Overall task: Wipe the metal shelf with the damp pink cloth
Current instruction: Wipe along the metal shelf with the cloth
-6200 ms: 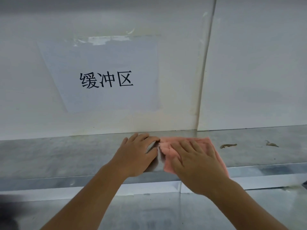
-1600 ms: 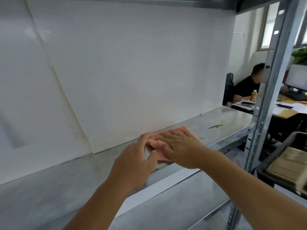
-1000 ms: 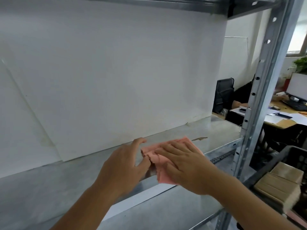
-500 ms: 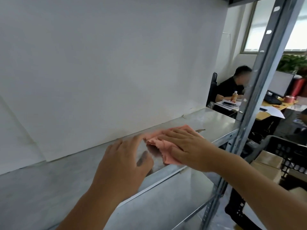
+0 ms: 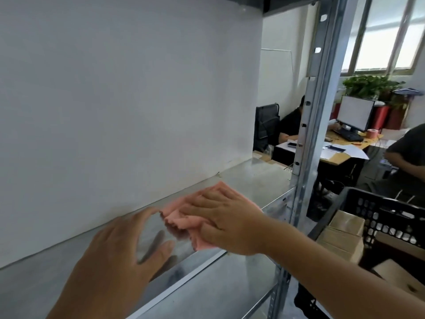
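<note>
The pink cloth (image 5: 181,218) lies crumpled on the metal shelf (image 5: 250,178), close to its front edge. My right hand (image 5: 226,221) lies flat on top of the cloth and presses it down, fingers pointing left. My left hand (image 5: 122,256) hovers just left of the cloth with its fingers spread, blurred, holding nothing. Its reflection shows in the shiny shelf surface. The stretch of shelf to the right of the cloth runs up to the upright post.
A white wall panel (image 5: 128,100) backs the shelf. A perforated steel post (image 5: 315,125) stands at the shelf's right end. A lower shelf (image 5: 218,286) lies below. A black crate (image 5: 386,217) with cardboard boxes sits right. Two people are near a desk (image 5: 345,153) beyond.
My right hand has slid the cloth to the right along the shelf. My left hand has come off the cloth and trails behind it. The view has swung right.
</note>
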Demonstrator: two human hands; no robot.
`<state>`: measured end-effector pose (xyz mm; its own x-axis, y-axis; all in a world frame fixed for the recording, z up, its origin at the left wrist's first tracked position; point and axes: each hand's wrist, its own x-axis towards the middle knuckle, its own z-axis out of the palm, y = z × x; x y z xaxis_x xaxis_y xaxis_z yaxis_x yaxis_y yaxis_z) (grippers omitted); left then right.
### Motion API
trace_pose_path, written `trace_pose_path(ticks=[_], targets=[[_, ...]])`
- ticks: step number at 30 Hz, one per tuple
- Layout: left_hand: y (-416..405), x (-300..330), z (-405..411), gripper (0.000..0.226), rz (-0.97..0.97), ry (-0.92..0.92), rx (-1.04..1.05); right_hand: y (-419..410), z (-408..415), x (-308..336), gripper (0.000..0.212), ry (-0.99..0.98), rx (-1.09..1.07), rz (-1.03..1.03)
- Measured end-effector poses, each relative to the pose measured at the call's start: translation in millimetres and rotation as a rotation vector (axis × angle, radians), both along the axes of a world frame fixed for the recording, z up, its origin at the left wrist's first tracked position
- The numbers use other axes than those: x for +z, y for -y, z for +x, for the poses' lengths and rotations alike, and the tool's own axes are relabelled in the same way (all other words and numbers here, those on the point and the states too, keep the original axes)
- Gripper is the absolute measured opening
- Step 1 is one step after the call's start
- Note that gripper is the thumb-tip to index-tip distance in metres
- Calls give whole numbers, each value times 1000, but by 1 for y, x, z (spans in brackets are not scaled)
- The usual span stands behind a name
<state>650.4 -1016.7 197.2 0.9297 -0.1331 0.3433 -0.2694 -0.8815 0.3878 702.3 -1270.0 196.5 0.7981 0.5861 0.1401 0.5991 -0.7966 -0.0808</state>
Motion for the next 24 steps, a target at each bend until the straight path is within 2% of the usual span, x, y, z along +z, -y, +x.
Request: trace_pose_path(ticks=[3,6,9,13,18,21,24], targets=[[15,1,4,85,8,12,-12,33,15,6,52,-39,-40,54],[32,1,9,77,5,19,-31,72,41,7,57,-45,-163,39],[47,2,18,75,2,10,-61,62,39,3,62,-2,-154,-60],[60,0,29,74,42,25,-115,42,17,7,51,-10,-44,13],[70,-5,42,83,104,-8,-110,100,57,9,53,-32,-213,30],[74,-5,42,83,91,-25,-108,105,64,7,63,-6,-300,-58],[73,-7,42,86,89,-43,-101,75,40,2,65,-17,-217,-54]])
